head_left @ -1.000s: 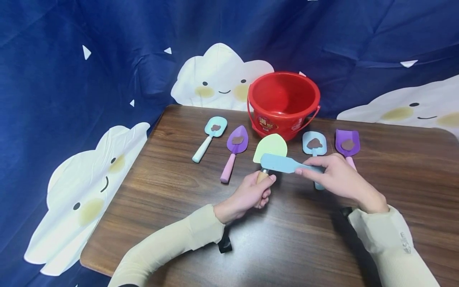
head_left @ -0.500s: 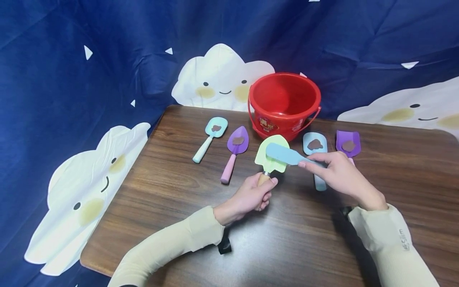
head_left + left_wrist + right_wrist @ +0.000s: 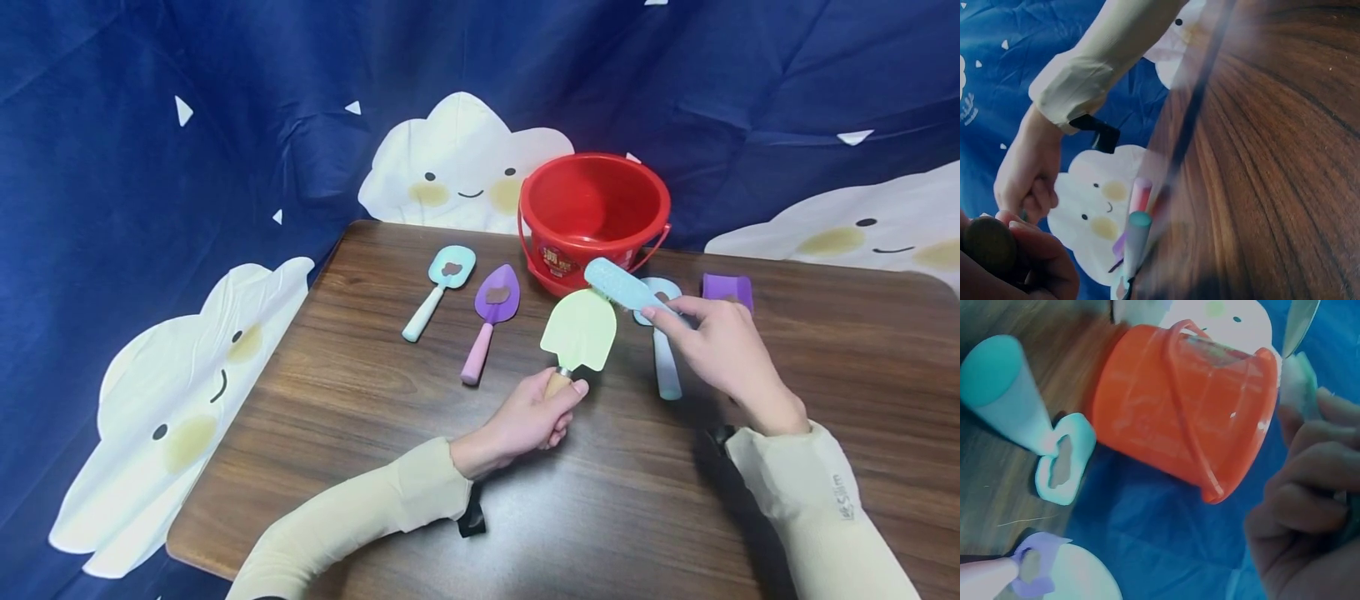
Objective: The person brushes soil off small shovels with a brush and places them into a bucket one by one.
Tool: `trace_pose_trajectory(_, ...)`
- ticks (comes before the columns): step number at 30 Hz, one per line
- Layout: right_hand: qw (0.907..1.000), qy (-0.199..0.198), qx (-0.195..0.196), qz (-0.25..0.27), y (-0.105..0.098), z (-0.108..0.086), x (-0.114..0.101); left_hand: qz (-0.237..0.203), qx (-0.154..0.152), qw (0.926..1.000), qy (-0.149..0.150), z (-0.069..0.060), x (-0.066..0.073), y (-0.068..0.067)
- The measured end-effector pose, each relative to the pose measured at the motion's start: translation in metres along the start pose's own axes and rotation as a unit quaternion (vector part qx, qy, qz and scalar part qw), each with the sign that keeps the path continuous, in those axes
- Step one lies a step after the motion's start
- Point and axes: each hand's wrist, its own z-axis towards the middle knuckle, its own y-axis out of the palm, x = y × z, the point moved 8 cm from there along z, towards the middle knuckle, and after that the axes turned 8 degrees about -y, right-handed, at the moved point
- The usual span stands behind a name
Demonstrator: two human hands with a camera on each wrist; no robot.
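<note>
My left hand [image 3: 528,419] grips the wooden handle [image 3: 558,383] of a pale green trowel [image 3: 580,327], held up over the table. In the left wrist view the round handle end [image 3: 989,244] shows among the curled fingers. Between thumb and fingers my right hand [image 3: 727,354] pinches a light blue brush-like tool [image 3: 625,286]. Its end lies across the trowel's top right edge, in front of the red bucket [image 3: 592,208]; whether the two touch I cannot tell. In the right wrist view the curled fingers [image 3: 1310,481] are beside the bucket [image 3: 1172,406].
On the wooden table [image 3: 360,417], left of the bucket, lie a mint shovel [image 3: 423,314] and a purple trowel with a pink handle [image 3: 477,353]. To the right lie a light blue shovel [image 3: 666,367] and a purple scoop [image 3: 738,287]. A blue cloud-patterned cloth [image 3: 262,58] hangs behind.
The light blue tool has swung up from the trowel's base, across its blade, to its top right edge. The trowel has shifted slightly right, and its blade shows more fully.
</note>
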Motion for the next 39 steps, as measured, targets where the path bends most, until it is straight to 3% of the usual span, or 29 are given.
trace_pose_trajectory(6,0.9989,-0.044,-0.007,-0.015,0.001,0.000,-0.026,0.026,0.022,0.9991,0.026,-0.002,0.006,0.002)
trace_pose_trajectory(13,0.9868,-0.144,-0.073,-0.015,0.013,-0.006,-0.057,0.034,-0.014,0.9990,0.026,-0.002,0.007,0.007)
trace_pose_trajectory(17,0.9812,-0.174,-0.079,-0.026,0.017,-0.007,-0.063,0.066,-0.022,0.9965,0.047,-0.003,0.007,0.009)
trace_pose_trajectory(24,0.9862,-0.150,-0.064,-0.026,0.016,-0.005,-0.054,0.097,-0.017,0.9924,0.074,-0.004,0.008,0.011)
trace_pose_trajectory(33,0.9939,-0.085,-0.061,-0.036,0.013,0.001,-0.038,0.124,-0.004,0.9895,0.074,-0.009,0.008,0.010)
trace_pose_trajectory(39,0.9977,-0.050,-0.032,-0.031,0.006,0.004,-0.027,0.143,-0.005,0.9871,0.072,-0.010,0.008,0.010)
